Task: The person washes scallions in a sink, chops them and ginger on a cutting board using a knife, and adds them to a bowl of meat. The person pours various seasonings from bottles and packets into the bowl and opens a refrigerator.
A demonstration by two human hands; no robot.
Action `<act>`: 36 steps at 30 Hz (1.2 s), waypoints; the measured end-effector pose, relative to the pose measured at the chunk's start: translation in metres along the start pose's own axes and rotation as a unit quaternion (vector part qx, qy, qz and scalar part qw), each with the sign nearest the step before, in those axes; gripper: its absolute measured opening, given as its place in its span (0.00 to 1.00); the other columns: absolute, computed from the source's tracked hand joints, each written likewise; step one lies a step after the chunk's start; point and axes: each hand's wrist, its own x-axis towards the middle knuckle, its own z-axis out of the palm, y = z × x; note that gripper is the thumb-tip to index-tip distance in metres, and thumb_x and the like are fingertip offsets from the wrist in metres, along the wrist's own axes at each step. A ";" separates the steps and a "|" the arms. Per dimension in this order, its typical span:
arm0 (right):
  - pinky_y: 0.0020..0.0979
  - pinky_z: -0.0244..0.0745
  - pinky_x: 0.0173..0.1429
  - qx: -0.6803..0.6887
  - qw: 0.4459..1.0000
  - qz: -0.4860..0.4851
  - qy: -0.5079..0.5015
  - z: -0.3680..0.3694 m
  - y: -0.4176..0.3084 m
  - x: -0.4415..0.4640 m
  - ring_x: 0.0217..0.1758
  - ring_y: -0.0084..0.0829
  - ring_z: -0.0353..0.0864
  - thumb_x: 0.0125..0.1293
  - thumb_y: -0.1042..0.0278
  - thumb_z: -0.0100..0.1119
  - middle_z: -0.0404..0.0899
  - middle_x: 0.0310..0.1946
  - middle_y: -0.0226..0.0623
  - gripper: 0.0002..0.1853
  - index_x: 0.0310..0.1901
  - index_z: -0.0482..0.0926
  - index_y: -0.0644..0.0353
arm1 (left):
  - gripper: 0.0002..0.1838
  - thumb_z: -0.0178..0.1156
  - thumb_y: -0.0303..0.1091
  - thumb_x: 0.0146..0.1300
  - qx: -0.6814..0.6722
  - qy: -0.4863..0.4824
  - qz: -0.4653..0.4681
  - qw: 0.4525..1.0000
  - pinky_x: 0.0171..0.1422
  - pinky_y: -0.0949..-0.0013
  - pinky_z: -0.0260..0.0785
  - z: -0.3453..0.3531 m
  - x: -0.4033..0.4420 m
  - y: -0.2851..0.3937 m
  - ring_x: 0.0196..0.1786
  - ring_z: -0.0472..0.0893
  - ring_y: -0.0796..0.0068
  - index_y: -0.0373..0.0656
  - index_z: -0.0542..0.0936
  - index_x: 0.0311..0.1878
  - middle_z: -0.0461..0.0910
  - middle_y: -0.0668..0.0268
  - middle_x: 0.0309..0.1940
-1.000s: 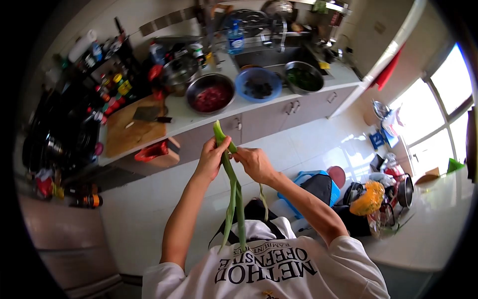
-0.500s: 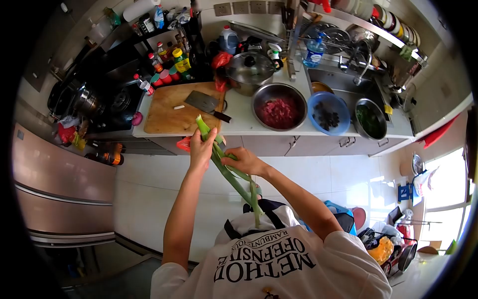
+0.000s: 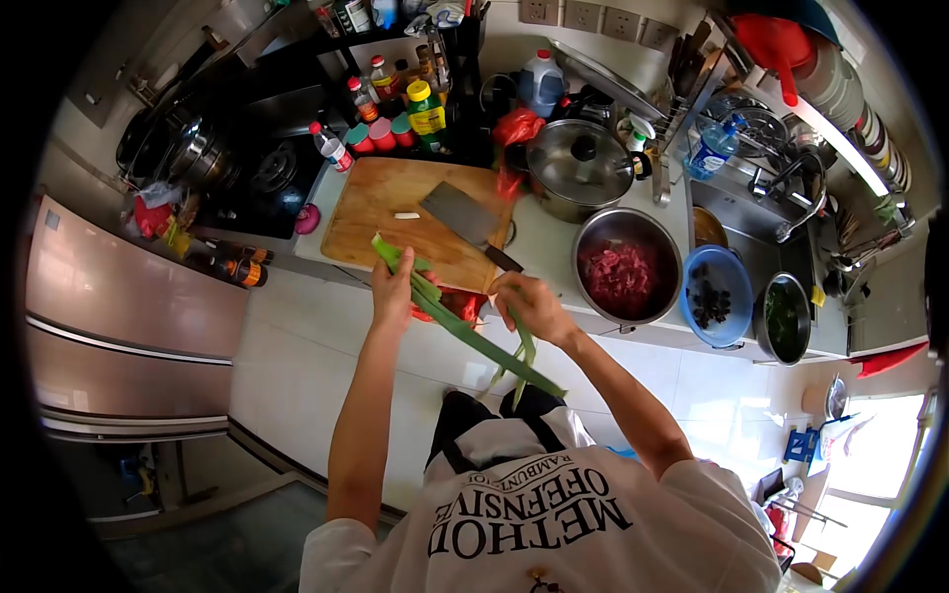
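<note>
My left hand [image 3: 393, 289] is closed around a long green scallion [image 3: 484, 348], which slants down to the right in front of the counter. To its right, my right hand [image 3: 534, 308] pinches a thin, limp scallion leaf [image 3: 525, 348] that hangs below the fingers. Whether this leaf is still joined to the stalk I cannot tell. Just beyond both hands lies a wooden cutting board [image 3: 361, 212]. On it rest a cleaver [image 3: 460, 214], its dark handle pointing toward my right hand, and a small white piece [image 3: 406, 215].
Right of the board stand a lidded pot [image 3: 581, 168], a steel bowl of raw red meat [image 3: 625, 267], a blue basin with dark pieces [image 3: 714, 295] and a steel bowl of greens [image 3: 784, 318]. A red plastic bag [image 3: 463, 304] hangs below the board's front edge. A stove [image 3: 267, 183] is at left.
My right hand has moved away from my left, drawing the thin leaf off to the side of the stalk. The view has shifted, so the counter sits further right and nearer.
</note>
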 end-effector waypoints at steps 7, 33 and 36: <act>0.38 0.78 0.32 -0.365 0.905 -0.181 0.120 0.078 -0.031 0.041 0.34 0.38 0.84 0.59 0.57 0.68 0.81 0.37 0.42 0.17 0.45 0.81 0.60 | 0.15 0.56 0.31 0.72 -0.101 -0.048 -0.080 0.990 0.41 0.54 0.82 -0.013 0.040 0.024 0.45 0.84 0.60 0.44 0.65 0.57 0.75 0.57 0.45; 0.30 0.68 0.30 -0.094 0.945 -0.148 0.275 0.160 -0.038 0.156 0.24 0.29 0.72 0.73 0.77 0.47 0.73 0.22 0.36 0.06 0.37 0.73 0.64 | 0.12 0.56 0.42 0.73 -0.080 -0.139 -0.153 0.975 0.26 0.71 0.64 -0.159 0.186 0.005 0.26 0.69 0.80 0.49 0.69 0.35 0.68 0.74 0.24; 0.34 0.72 0.31 -0.085 0.947 -0.132 0.280 0.172 -0.018 0.152 0.25 0.40 0.76 0.70 0.75 0.53 0.74 0.23 0.42 0.04 0.35 0.75 0.63 | 0.13 0.61 0.43 0.70 0.029 -0.179 -0.156 0.971 0.27 0.71 0.66 -0.177 0.177 -0.012 0.27 0.72 0.80 0.48 0.71 0.34 0.72 0.73 0.26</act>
